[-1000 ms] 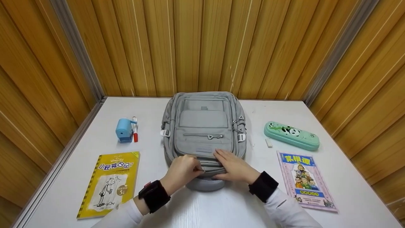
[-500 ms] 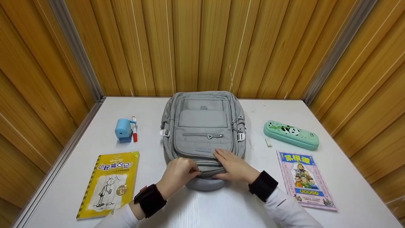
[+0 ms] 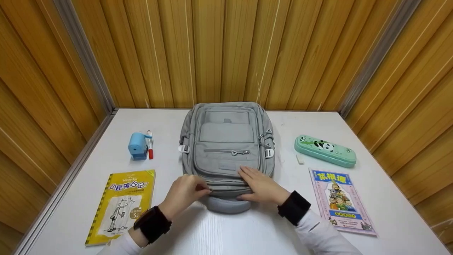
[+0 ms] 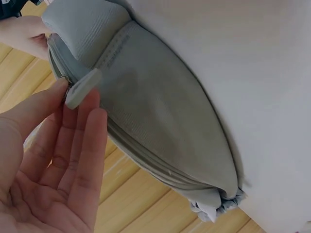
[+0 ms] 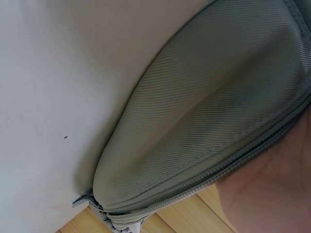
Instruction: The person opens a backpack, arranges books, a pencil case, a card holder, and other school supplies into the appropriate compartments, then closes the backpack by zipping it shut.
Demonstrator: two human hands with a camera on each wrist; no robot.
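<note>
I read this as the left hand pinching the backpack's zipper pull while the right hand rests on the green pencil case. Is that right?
Not quite: the head view shows the right hand resting on the grey backpack, with the green pencil case lying apart on the table. The left hand does pinch the zipper pull.

Yellow rectangular paperback book [image 3: 120, 207] is reading "Wimpy Kid", 小屁孩日记; pink-and-blue rectangular book [image 3: 341, 202] is bearing 菜根谭. Grey fabric backpack [image 4: 160, 102] is carrying small lettering, too blurred.
</note>
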